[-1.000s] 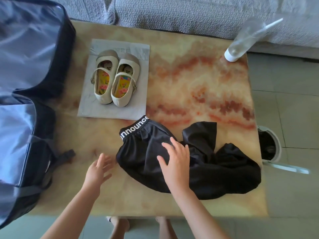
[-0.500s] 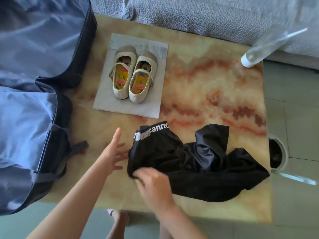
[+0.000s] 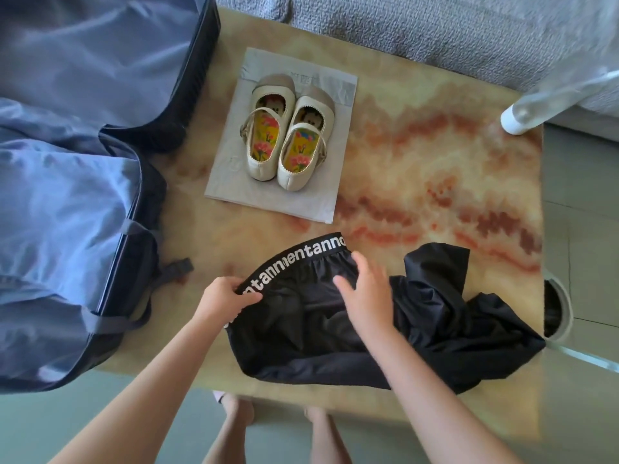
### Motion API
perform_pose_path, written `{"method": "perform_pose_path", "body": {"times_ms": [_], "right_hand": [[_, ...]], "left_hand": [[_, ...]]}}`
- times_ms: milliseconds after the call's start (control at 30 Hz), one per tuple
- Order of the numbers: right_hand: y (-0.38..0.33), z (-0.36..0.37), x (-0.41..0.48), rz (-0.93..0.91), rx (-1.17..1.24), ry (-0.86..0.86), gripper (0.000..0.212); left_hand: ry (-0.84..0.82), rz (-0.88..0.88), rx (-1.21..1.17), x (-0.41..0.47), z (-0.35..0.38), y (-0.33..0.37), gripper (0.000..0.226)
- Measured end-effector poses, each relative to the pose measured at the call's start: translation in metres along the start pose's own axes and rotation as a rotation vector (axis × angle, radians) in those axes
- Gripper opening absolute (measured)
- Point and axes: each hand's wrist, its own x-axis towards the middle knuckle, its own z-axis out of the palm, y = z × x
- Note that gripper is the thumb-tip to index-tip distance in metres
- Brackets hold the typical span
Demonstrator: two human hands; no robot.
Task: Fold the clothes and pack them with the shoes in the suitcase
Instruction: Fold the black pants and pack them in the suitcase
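Black shorts (image 3: 435, 329) are crumpled on the near side of the desk (image 3: 418, 162). The left hand (image 3: 222, 298) has its fingers pinching the left end of the lettered waistband (image 3: 301, 259), and the right hand (image 3: 365, 296) is over the fabric, fingers spread, gripping nothing. Cream shoes (image 3: 288, 139) sit side by side on a grey sheet (image 3: 234, 182) further back, with the open suitcase (image 3: 67, 195) off to the left.

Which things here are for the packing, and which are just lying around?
For packing: black garment, left hand gripping its waistband, right hand over it, cream shoes, blue suitcase.
Just lying about: clear bottle, bin beside the table, grey sofa.
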Motion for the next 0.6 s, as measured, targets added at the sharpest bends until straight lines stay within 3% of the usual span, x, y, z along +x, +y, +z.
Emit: {"method": "perform_pose_path", "body": {"times_ms": [67, 133, 200, 333, 467, 600], "right_hand": [[0.005, -0.002, 0.026, 0.131, -0.142, -0.077, 0.062], [0.011, 0.005, 0.038, 0.181, -0.332, -0.144, 0.053], [0.013, 0.013, 0.043, 0.189, -0.347, -0.103, 0.038], [-0.008, 0.022, 0.038, 0.106, 0.141, 0.046, 0.002], [-0.067, 0.006, 0.043, -0.219, 0.373, 0.083, 0.010], [-0.141, -0.006, 0.060, -0.367, 0.538, 0.087, 0.009]], "left_hand": [[0.008, 0.005, -0.043, -0.002, -0.004, -0.009, 0.024], [0.013, 0.009, -0.063, -0.006, -0.010, -0.017, 0.021], [0.003, 0.011, -0.059, -0.012, -0.014, -0.025, 0.018], [-0.013, 0.012, -0.058, -0.026, -0.023, -0.036, 0.014], [0.018, 0.015, -0.234, -0.043, -0.044, -0.036, 0.017], [0.136, 0.067, -0.386, -0.064, -0.066, -0.041, 0.023]]}}
